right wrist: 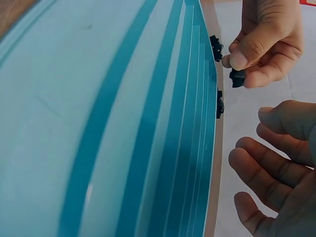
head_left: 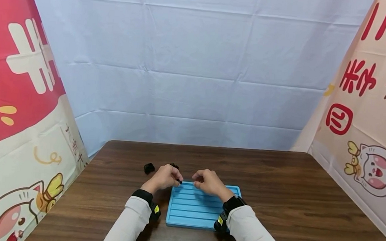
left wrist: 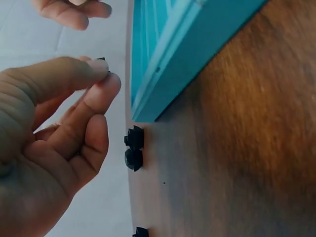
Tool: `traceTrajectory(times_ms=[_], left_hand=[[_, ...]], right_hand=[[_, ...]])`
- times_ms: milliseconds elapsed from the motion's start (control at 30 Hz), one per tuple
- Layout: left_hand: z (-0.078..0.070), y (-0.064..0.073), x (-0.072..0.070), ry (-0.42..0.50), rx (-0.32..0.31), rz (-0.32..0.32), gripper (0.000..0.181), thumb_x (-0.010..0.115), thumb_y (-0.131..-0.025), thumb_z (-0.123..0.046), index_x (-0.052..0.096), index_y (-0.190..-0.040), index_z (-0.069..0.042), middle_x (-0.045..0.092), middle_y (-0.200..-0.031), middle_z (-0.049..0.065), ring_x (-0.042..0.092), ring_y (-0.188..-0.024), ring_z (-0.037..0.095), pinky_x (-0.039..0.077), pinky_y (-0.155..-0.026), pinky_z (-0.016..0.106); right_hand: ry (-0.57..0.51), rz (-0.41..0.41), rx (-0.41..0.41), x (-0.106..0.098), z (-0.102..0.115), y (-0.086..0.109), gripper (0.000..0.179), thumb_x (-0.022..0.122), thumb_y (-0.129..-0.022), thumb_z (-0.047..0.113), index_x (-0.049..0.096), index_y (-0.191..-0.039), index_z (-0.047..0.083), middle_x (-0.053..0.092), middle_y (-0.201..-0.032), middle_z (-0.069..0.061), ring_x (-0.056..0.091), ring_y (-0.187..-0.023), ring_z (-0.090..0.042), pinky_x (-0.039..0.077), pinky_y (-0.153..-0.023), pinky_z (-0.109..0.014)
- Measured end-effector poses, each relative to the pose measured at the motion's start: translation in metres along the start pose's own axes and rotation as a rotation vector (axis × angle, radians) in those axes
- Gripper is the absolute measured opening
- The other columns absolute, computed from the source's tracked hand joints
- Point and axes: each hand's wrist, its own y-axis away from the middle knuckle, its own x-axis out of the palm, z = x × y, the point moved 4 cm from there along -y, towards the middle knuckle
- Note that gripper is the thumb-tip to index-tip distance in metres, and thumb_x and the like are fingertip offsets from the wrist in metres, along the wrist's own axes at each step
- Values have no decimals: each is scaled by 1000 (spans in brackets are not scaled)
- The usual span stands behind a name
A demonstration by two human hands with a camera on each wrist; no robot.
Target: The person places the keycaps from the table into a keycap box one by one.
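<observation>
Nearest, white sleeves [head_left: 129, 220] with black straps [head_left: 143, 195] at the wrists. Next, blue tray [head_left: 195, 210] with parallel grooves, lying flat on brown wooden table [head_left: 291, 202]. Above the tray's far part, right hand [head_left: 209, 182], fingers loosely bent, thumb and fingertips apart. Opposite, near the tray's far left corner, left hand [head_left: 166, 177], with small black piece [right wrist: 237, 78] pinched between thumb and fingertip. Slightly farther, beside and behind the left hand, more black pieces [head_left: 149, 168] on the table. Farthest, creased pale-blue backdrop [head_left: 190, 68].
</observation>
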Motion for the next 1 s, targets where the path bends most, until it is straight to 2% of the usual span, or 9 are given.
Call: traceTrajectory(times_ms=[300,500,567,800,900,1000], left_hand=[[-1,-4,3,2,27,9,6,74,-79,-5,71,-80,-11,62,-77,-4,57,-72,14,49,-65,31],[-1,-6,6,9,63,46,16,67,-84,0,71,-98,-5,65,-92,0,58,-79,14,49,-67,31],[-3,-6,7,-9,83,62,17,65,-85,0,71,-100,-4,65,-95,1,58,-81,14,49,-68,31],[-8,-8,10,-29,104,74,5,70,-82,-3,72,-84,-7,63,-82,-4,58,-75,13,49,-66,30],[-8,-9,13,-51,127,74,7,72,-82,-7,70,-76,-11,62,-77,-6,57,-70,11,48,-64,29],[-9,-11,14,-91,131,82,7,72,-81,-6,69,-78,-12,61,-79,-7,57,-72,11,48,-66,30]], right_hand=[[46,-12,0,-10,-5,10,16,64,-88,6,65,-102,-1,61,-85,0,57,-76,-15,46,-66,-30],[60,-5,8,-18,-12,21,18,64,-88,7,65,-103,-2,60,-85,0,57,-77,-15,46,-66,-32],[67,-5,11,-20,-14,23,18,64,-88,7,65,-103,-2,60,-85,0,57,-77,-16,46,-66,-33],[109,3,14,-26,-16,34,19,65,-86,6,65,-103,-3,61,-87,-3,57,-78,-18,45,-65,-34],[123,12,16,-27,-16,40,21,66,-86,7,64,-105,-3,62,-91,-8,58,-82,-22,46,-67,-36],[129,14,7,-29,-16,45,22,66,-86,8,64,-105,-4,63,-94,-12,59,-86,-26,47,-69,-38]])
